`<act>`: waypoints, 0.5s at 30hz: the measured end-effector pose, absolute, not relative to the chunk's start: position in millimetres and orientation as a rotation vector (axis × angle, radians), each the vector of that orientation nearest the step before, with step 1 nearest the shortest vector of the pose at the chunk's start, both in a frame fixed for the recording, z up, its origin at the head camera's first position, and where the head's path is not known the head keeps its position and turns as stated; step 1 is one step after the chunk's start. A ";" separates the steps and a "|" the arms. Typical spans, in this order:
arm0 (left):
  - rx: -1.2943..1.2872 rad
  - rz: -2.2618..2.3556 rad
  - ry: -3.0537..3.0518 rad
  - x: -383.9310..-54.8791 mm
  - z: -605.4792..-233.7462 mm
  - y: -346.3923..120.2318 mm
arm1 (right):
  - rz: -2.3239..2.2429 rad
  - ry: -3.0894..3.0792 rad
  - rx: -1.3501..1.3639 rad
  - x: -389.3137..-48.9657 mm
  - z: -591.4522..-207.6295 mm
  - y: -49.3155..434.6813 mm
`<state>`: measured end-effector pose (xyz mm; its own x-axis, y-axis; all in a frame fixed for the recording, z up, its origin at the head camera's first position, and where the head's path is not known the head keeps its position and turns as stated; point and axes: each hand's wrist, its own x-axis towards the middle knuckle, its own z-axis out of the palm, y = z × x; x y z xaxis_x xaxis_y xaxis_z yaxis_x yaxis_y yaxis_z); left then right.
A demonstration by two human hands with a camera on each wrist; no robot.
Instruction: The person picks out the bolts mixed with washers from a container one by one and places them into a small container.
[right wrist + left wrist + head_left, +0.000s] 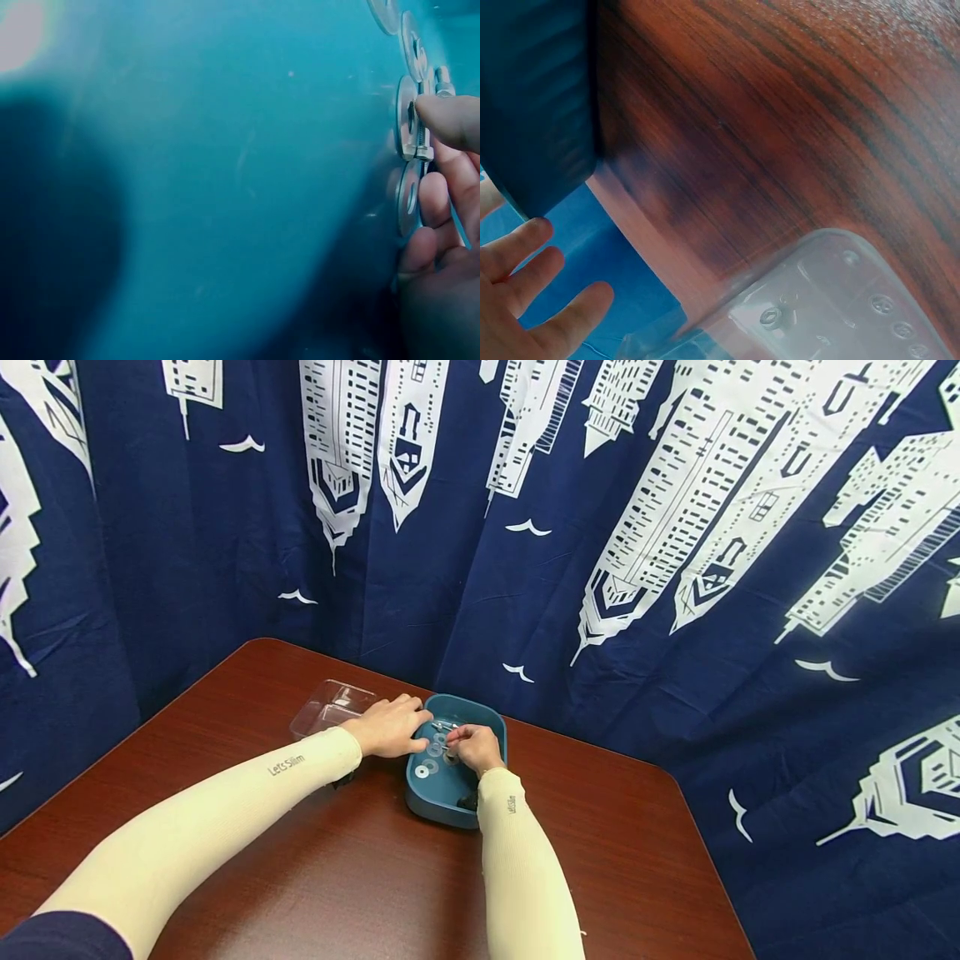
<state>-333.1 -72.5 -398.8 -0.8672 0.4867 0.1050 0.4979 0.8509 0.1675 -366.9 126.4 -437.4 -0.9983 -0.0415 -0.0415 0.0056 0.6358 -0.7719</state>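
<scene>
A blue plastic bin (442, 812) holds several flat metal washers (422, 771) and a few bolts (444, 725). My right hand (477, 747) reaches down inside it. In the right wrist view, thumb and fingers pinch a bolt (424, 152) with a hex end, close beside a row of washers (403, 139). Another bolt (444, 84) shows just beyond the thumb. My left hand (390, 727) lies over the bin's left rim, fingers spread and loosely bent. The left wrist view has its fingertips (536, 229) right at the bin's rim.
To the left of the bin stands a clear plastic container (318, 706), close to my left hand. A small dark object (468, 802) lies in the bin's near right corner, partly behind my sleeve. A blue patterned curtain (450, 568) hangs behind the brown table (360, 877).
</scene>
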 end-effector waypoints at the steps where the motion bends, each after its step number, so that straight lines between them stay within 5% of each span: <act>1: -0.788 -0.296 -2.967 -333.0 -399.0 -72.6 | -1.319 2.789 -0.020 -367.0 -437.7 126.3; 15: -0.756 -0.308 -2.990 -331.4 -398.5 -70.4 | -1.272 2.829 -0.026 -370.3 -442.5 127.2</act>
<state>-331.4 -70.4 -398.5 -0.8802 0.4662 0.0887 0.4745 0.8613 0.1817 -370.3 127.2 -442.5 -0.9991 -0.0317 -0.0289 0.0006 0.6635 -0.7482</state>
